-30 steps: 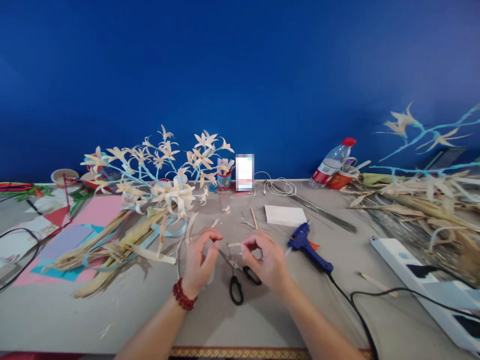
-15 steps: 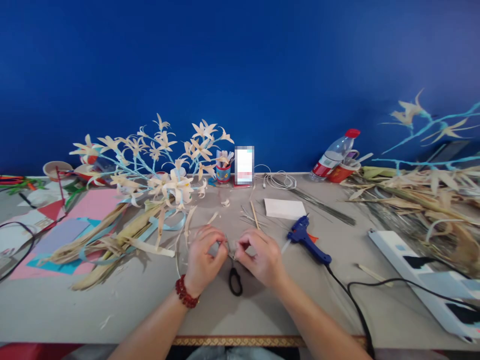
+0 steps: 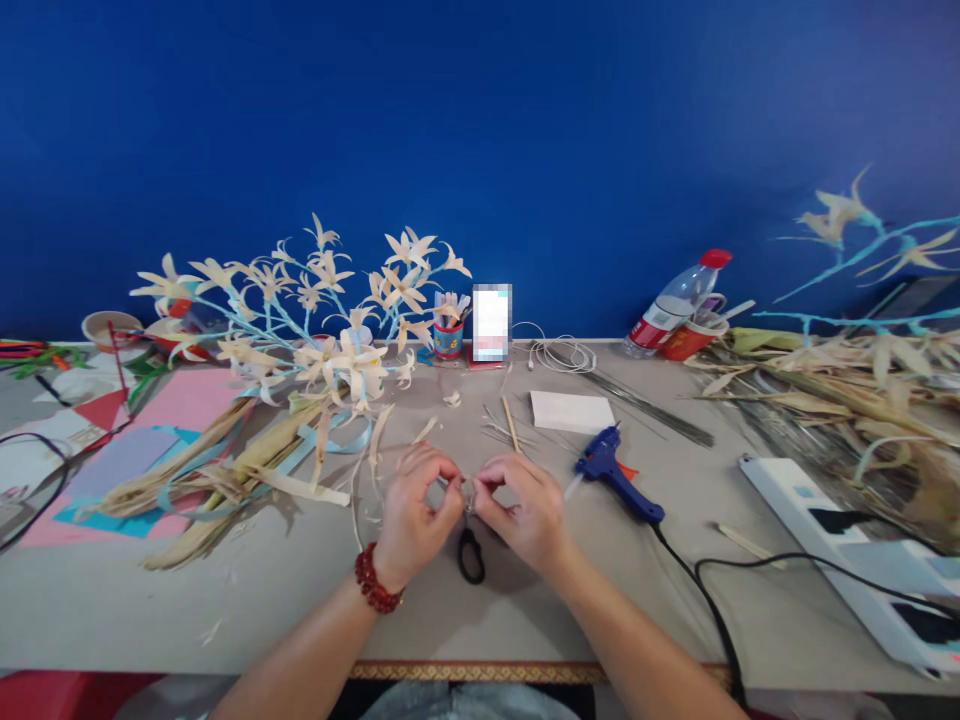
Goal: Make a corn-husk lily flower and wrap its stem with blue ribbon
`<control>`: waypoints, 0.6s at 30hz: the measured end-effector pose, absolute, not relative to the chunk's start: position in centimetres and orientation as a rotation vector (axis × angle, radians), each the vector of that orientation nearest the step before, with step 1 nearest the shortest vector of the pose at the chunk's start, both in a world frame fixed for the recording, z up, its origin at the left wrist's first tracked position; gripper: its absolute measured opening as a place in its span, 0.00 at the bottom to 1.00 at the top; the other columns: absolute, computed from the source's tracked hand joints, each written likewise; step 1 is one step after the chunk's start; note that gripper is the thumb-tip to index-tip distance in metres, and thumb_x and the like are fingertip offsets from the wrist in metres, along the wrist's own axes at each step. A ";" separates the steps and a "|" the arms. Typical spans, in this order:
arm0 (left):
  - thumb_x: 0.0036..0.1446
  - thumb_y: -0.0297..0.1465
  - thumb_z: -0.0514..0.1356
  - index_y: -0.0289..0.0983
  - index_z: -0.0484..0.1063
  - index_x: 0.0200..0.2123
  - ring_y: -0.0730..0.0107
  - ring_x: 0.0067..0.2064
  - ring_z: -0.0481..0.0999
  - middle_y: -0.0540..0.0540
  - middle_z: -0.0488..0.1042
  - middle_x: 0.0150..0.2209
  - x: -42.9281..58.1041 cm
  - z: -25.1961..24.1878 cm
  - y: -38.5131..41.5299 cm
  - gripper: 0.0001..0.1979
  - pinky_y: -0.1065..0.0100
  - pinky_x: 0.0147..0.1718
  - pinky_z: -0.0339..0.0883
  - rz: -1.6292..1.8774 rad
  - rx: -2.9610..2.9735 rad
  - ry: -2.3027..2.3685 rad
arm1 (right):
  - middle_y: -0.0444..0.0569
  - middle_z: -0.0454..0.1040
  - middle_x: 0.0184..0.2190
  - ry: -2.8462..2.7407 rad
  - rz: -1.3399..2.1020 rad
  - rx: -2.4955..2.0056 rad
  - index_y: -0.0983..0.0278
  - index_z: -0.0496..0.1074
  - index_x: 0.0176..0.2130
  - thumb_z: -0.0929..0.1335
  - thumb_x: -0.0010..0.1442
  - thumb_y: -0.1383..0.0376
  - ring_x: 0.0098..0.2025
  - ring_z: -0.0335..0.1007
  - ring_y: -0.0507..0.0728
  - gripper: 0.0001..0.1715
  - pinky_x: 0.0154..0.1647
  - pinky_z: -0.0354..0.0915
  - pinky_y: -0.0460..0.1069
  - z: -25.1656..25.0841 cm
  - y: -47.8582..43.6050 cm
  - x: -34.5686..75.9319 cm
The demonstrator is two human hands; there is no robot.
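A small pale piece (image 3: 466,489) is pinched at the centre of the table (image 3: 300,610), raised just over the black-handled scissors (image 3: 471,555). What it is made of cannot be told at this size. It is gripped from both sides. The left hand (image 3: 416,510), with a red bead bracelet (image 3: 373,582) at its wrist, has thumb and forefinger closed on one end. The right hand (image 3: 521,510) is clamped on the other end, with its spare fingers curled in.

The work looks best done at the fingertips alone, with the forearms steadied low and the piece kept clear of the scissor blades beneath.

Room is tight outward. A blue glue gun (image 3: 611,478) lies just beside the right hand, tip turned towards it, so contact there is to be avoided. Its black cable (image 3: 712,600) loops towards the near edge (image 3: 480,670). Loose husk strips (image 3: 225,485) are spread near the left hand, under the paper flower branch (image 3: 322,300). A white pad (image 3: 571,411) sits further back. Bare tabletop is left either side of the forearms, so any drawing back is best made straight towards the body.
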State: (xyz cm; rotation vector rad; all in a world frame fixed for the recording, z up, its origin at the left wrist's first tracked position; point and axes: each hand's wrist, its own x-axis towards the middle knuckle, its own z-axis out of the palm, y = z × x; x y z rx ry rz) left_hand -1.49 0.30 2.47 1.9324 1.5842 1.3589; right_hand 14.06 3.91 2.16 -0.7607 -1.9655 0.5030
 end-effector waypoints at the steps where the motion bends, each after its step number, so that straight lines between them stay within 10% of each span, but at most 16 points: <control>1: 0.54 0.25 0.54 0.40 0.67 0.28 0.65 0.34 0.71 0.49 0.71 0.28 -1.7 2.4 0.3 0.05 0.58 0.49 0.63 1.378 1.909 1.607 | 0.46 0.72 0.27 -1.942 0.487 -0.756 0.60 0.67 0.32 0.65 0.57 0.72 0.28 0.69 0.53 0.06 0.30 0.66 0.48 2.2 3.9 14.1; 18: 0.56 0.29 0.53 0.39 0.66 0.26 0.66 0.32 0.70 0.49 0.69 0.26 -1.7 1.8 0.2 0.07 0.64 0.40 0.66 1.438 1.593 1.483 | 0.46 0.72 0.26 -1.843 0.464 -0.761 0.60 0.67 0.31 0.66 0.56 0.72 0.30 0.71 0.55 0.06 0.32 0.68 0.49 2.5 4.0 14.3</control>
